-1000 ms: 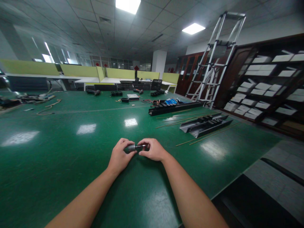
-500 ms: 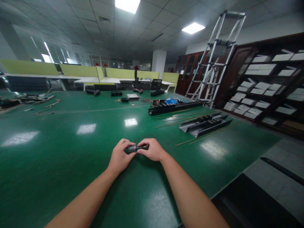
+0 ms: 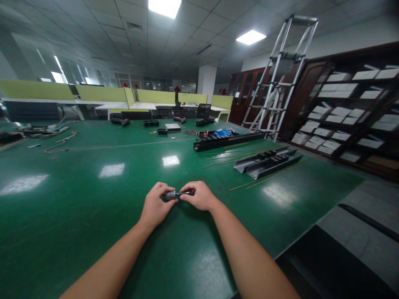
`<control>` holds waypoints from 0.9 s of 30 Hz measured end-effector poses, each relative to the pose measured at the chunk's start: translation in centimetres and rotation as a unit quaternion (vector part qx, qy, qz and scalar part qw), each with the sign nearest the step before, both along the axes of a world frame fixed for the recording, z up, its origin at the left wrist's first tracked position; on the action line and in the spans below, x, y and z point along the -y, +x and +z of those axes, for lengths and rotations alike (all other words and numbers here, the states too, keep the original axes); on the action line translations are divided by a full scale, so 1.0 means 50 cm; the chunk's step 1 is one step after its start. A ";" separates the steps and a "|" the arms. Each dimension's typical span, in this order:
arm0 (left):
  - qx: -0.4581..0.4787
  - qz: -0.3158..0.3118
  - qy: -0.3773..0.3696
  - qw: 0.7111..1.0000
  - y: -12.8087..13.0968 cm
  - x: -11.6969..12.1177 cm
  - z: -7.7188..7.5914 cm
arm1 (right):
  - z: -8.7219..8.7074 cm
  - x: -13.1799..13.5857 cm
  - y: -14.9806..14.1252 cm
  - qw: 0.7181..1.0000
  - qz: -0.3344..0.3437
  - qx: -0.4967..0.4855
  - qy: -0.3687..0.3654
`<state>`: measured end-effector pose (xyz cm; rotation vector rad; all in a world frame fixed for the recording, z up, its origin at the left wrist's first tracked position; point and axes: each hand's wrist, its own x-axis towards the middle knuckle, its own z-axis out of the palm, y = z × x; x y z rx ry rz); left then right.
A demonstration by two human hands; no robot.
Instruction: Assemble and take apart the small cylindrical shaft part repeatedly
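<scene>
Above the green table, my left hand (image 3: 155, 205) is closed on a small silver-grey cylinder (image 3: 170, 194), thumb below and fingers above it. A thin dark rod with a lighter tip (image 3: 184, 192) points right from the cylinder's end. My right hand (image 3: 199, 196) pinches this rod between thumb and forefinger. Both hands are close together, fingertips almost meeting. The cylinder's left end is hidden inside my left hand; whether rod and cylinder are one piece I cannot tell.
Metal channels (image 3: 264, 166) and thin brass-coloured rods (image 3: 218, 162) lie to the right on the green table (image 3: 93, 199). Behind them is a long black channel (image 3: 224, 143) with blue parts. Small black boxes (image 3: 151, 123) and a power drill (image 3: 120, 121) lie along the far edge.
The view has shifted slightly. My left hand and the cylinder have drawn a little left, so slightly more of the thin rod shows between cylinder and right fingertips. Both grips stay the same.
</scene>
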<state>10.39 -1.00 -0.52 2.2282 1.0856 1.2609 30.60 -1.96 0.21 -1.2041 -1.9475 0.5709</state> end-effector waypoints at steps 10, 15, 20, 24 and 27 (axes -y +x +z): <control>0.002 0.003 -0.002 1.000 0.001 0.000 -0.001 | -0.008 -0.007 0.002 1.000 -0.002 -0.014 -0.016; 0.012 0.002 -0.010 1.000 -0.001 -0.001 -0.001 | -0.012 -0.010 0.004 0.999 -0.003 -0.025 -0.019; 0.015 0.005 -0.012 1.000 -0.005 -0.005 -0.002 | -0.013 -0.012 0.009 0.999 -0.011 -0.031 -0.023; 0.016 0.011 -0.015 1.000 -0.008 -0.007 -0.004 | -0.013 -0.012 0.013 0.999 -0.014 -0.032 -0.029; 0.013 0.012 -0.014 1.000 -0.008 -0.007 -0.003 | -0.013 -0.012 0.015 0.999 -0.015 -0.029 -0.028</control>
